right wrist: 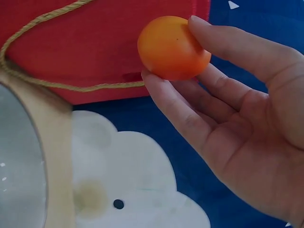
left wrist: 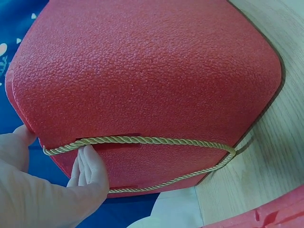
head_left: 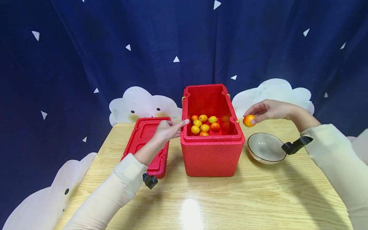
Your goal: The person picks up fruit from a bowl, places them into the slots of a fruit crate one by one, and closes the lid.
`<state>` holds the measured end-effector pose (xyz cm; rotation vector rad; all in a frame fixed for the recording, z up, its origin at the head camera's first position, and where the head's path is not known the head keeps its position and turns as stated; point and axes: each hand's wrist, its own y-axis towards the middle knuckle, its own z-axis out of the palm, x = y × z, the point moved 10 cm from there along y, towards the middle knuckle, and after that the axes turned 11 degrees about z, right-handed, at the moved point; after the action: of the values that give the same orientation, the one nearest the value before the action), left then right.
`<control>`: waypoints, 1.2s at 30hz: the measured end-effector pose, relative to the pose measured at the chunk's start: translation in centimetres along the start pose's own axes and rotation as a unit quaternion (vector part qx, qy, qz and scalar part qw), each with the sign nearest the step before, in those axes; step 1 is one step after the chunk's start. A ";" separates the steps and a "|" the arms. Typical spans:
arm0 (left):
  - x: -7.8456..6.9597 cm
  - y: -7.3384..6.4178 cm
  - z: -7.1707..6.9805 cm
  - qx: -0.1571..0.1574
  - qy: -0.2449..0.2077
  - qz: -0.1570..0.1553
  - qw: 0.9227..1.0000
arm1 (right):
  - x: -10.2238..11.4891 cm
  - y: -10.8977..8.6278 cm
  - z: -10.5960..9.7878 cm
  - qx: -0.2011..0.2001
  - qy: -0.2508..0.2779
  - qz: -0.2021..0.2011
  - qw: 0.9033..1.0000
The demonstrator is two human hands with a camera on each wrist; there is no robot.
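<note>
In the head view a deep red foam box point(head_left: 212, 156) stands uncovered, with several yellow and orange-red fruits point(head_left: 204, 128) on its floor. My left hand point(head_left: 169, 130) grips its left rim, thumb over the top and fingers against the outer wall. Beside those fingers in the left wrist view runs a gold rope point(left wrist: 156, 140). My right hand point(head_left: 268, 111) pinches a smooth, round orange fruit point(right wrist: 171, 47) between thumb and fingers. This fruit is in the air to the right of the box, above and a little left of a pale bowl point(head_left: 265, 147).
A red lid point(head_left: 145, 131) lies on the wooden table point(head_left: 172, 204) left of the box, partly behind my left forearm. Behind the table hangs a dark blue curtain point(head_left: 161, 38) with white triangles. White cloud-shaped panels point(head_left: 141, 102) stand along the table's edges.
</note>
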<state>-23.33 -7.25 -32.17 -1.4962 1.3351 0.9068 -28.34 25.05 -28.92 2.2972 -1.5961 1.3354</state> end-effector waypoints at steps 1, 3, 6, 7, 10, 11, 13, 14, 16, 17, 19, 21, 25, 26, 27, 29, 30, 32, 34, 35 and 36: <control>0.0 0.0 0.0 0.000 0.000 0.000 1.000 | 0.3 0.0 -0.2 0.000 -0.001 0.000 1.000; 0.0 0.0 0.0 0.001 -0.002 0.000 1.000 | 1.0 0.0 -0.6 -0.005 -0.005 -0.001 1.000; 0.0 0.0 0.1 0.002 -0.004 0.000 1.000 | 1.9 0.1 -1.2 -0.013 -0.010 -0.001 1.000; 0.1 0.0 0.1 0.003 -0.004 0.000 1.000 | 2.3 0.2 -1.5 -0.015 -0.011 -0.001 1.000; 0.1 0.0 0.1 0.004 -0.003 0.000 1.000 | 3.2 0.3 -2.0 -0.020 -0.018 -0.001 1.000; 0.1 0.0 0.1 0.005 -0.002 0.001 1.000 | 3.5 0.4 -2.2 -0.020 -0.022 -0.002 1.000; 0.1 0.0 0.1 0.005 -0.001 0.001 1.000 | 4.0 0.4 -2.4 -0.025 -0.030 -0.002 0.999; 0.1 0.1 0.1 0.004 -0.001 0.002 1.000 | 4.3 0.4 -2.5 -0.027 -0.033 -0.002 0.999; 0.1 0.1 0.1 0.004 -0.002 0.003 1.000 | 4.8 0.4 -2.7 -0.028 -0.034 -0.004 0.999; 0.1 0.1 0.1 0.003 -0.002 0.003 1.000 | 5.1 0.4 -2.8 -0.030 -0.035 -0.007 0.999; 0.1 0.1 0.0 0.002 -0.003 0.003 1.000 | 5.6 0.4 -3.0 -0.031 -0.037 -0.008 0.999; 0.0 0.1 0.0 0.001 -0.003 0.002 1.000 | 6.2 0.5 -3.1 -0.028 -0.041 -0.009 0.999; 0.0 0.0 0.0 0.001 -0.005 -0.001 1.000 | 7.3 0.8 -3.3 -0.014 -0.047 -0.005 0.999; 0.0 0.0 -0.1 0.001 -0.006 -0.002 1.000 | 7.5 1.0 -3.3 -0.010 -0.047 -0.004 0.999; -0.1 0.0 -0.1 0.002 -0.008 -0.002 1.000 | 7.8 1.1 -3.3 -0.006 -0.047 -0.004 0.999; -0.1 0.0 -0.1 0.003 -0.009 -0.002 1.000 | 8.3 1.5 -3.4 -0.002 -0.047 -0.003 0.999; -0.1 0.0 -0.1 0.003 -0.010 -0.001 1.000 | 8.6 1.7 -3.4 -0.001 -0.046 -0.003 0.999; -0.1 0.0 -0.1 0.003 -0.008 -0.001 1.000 | 9.2 2.1 -3.3 0.002 -0.046 -0.004 0.999; -0.1 0.0 -0.2 0.003 -0.008 0.000 1.000 | 9.9 2.6 -3.2 0.006 -0.049 -0.005 0.999; -0.1 0.0 -0.2 0.003 -0.009 0.000 1.000 | 10.2 2.8 -3.0 0.010 -0.050 -0.005 0.999; 0.0 0.0 -0.2 0.003 -0.008 0.001 1.000 | 10.5 3.0 -2.9 0.012 -0.054 -0.004 0.998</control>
<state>-23.36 -7.39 -32.07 -1.4801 1.3258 0.9126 -31.45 17.19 -21.42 2.4258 -1.6061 1.2563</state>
